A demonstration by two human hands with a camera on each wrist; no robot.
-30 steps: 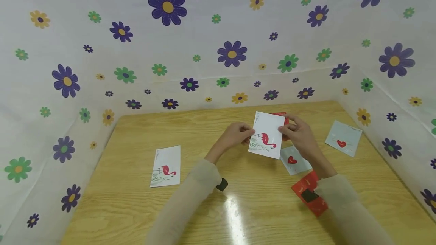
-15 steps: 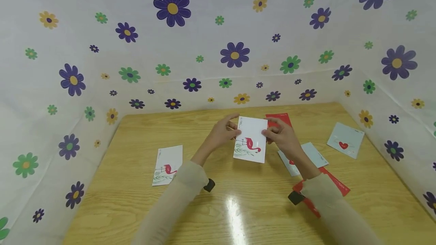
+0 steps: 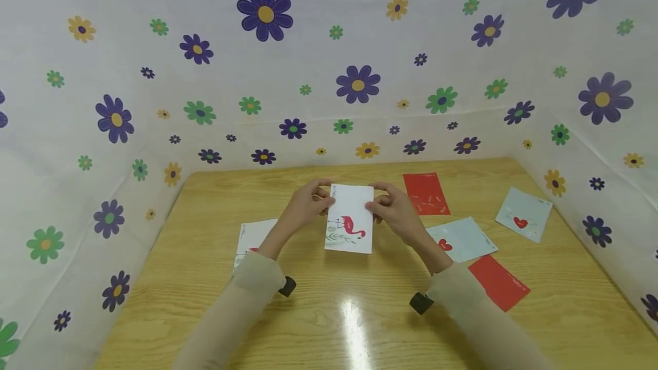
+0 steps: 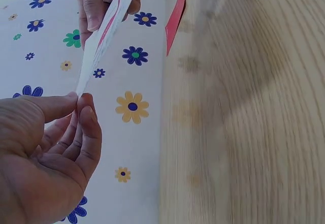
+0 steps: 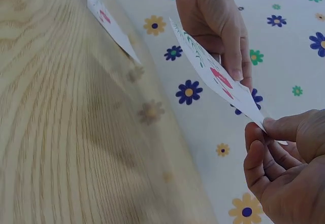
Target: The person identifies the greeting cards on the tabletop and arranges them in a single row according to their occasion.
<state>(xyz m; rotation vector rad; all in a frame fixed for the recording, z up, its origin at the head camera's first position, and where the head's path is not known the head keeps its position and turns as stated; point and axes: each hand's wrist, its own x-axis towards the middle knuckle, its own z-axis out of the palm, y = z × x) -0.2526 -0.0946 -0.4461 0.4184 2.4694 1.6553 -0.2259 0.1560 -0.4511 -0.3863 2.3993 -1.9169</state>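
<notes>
A white card with a red flamingo [image 3: 349, 218] is held up above the middle of the table. My left hand [image 3: 307, 204] pinches its left edge between thumb and fingers, also seen in the left wrist view, where the left hand [image 4: 56, 148] grips one edge. My right hand [image 3: 396, 210] pinches the opposite edge; in the right wrist view the right hand [image 5: 289, 158] has thumb and fingertips on the card [image 5: 216, 76]. Another flamingo card [image 3: 255, 234] lies on the table at left, partly behind my left forearm.
On the wooden table [image 3: 205, 324], at right, lie a red card [image 3: 426, 194], a pale blue card with a heart [image 3: 465, 238], another red card [image 3: 500, 281] and another pale blue heart card [image 3: 524, 214]. A flower-patterned cloth [image 3: 308, 56] surrounds the back and sides.
Both hands have carried the flamingo card leftward and slightly down to the table's middle, still holding it by both edges. The cards at right have come out from behind my right arm.
</notes>
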